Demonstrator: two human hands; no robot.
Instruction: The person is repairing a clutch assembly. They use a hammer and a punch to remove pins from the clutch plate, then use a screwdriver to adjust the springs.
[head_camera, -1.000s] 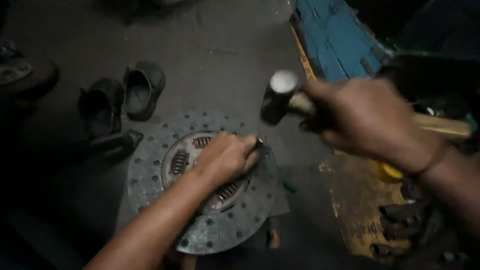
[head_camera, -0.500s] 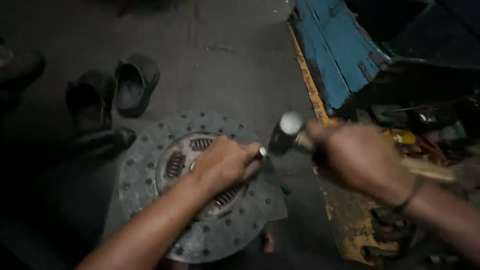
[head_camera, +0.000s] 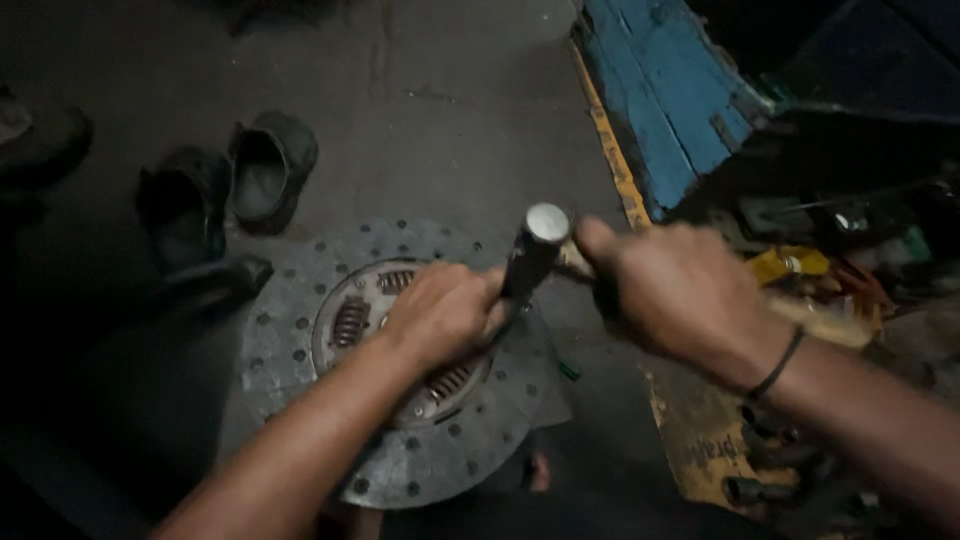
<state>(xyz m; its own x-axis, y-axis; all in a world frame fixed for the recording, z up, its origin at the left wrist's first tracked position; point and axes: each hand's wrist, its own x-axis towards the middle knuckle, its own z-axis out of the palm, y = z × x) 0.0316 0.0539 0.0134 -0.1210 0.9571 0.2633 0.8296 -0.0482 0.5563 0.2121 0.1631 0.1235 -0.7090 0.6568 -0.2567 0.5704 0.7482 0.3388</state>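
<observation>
Disc: a round grey clutch disc (head_camera: 300, 330) lies flat on the floor (head_camera: 440, 110), centre-left and near, with holes round its face and coil springs (head_camera: 350, 320) in the hub.
Left hand: the left hand (head_camera: 445, 312) rests on the hub, its grip closed; something small seems pinched in it, but the fingers hide it, so what it holds cannot be told.
Right hand: the right hand (head_camera: 680, 295) has its grip wrapped tight round the handle of a hammer (head_camera: 535, 250); a dark band sits on the wrist.
Hammer: its dark head with a pale round face stands just above and touching the left hand's fingers, over the disc's right side.
Shoes: two dark shoes (head_camera: 225, 185) sit on the floor, far left of the disc.
Right side: a blue panel (head_camera: 670, 100) with a yellow edge stands far right; a clutter of tools (head_camera: 810, 270) lies behind the right hand.
</observation>
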